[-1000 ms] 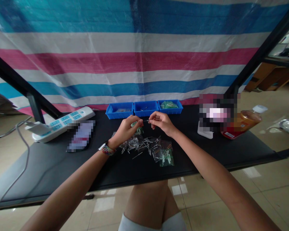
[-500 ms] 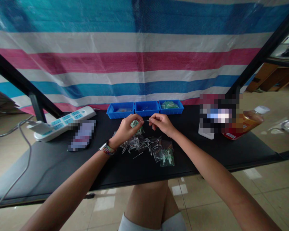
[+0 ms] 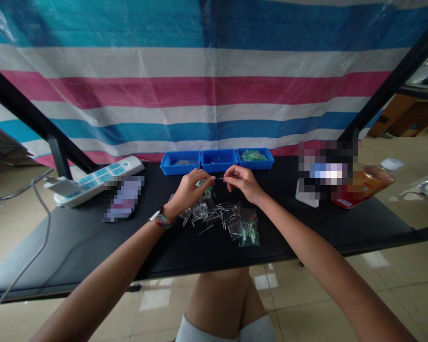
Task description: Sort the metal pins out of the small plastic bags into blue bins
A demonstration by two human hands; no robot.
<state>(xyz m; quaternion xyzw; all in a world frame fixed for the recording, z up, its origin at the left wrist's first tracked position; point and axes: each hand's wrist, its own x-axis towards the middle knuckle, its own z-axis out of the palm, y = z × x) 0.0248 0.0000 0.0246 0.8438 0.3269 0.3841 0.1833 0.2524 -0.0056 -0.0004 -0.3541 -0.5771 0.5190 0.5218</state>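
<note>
Between my two hands is a thin metal pin (image 3: 219, 178), which looks like a blind rivet. The thumb and finger of my left hand (image 3: 195, 186) pinch its left end, while my right hand (image 3: 243, 182) pinches the right end. Beneath them lies a loose pile of similar metal pins (image 3: 223, 212) with long thin shanks. Small clear bags (image 3: 199, 210) sit among the pins on the left. Closer to the front edge are a green-printed bag of whitish pieces (image 3: 248, 234) and other clear packets. Part of another green packet (image 3: 209, 190) shows behind my left hand.
Three blue bins (image 3: 219, 167) stand in a row at the back of the black table (image 3: 174, 251). A power strip (image 3: 100, 179) and a blurred phone-like object (image 3: 124, 198) lie left. On the right, a bottle (image 3: 376, 178) leans near a white object (image 3: 306, 195).
The whole view has shifted slightly. Both hands keep their pinch on the pin, with hardly any movement between them.
</note>
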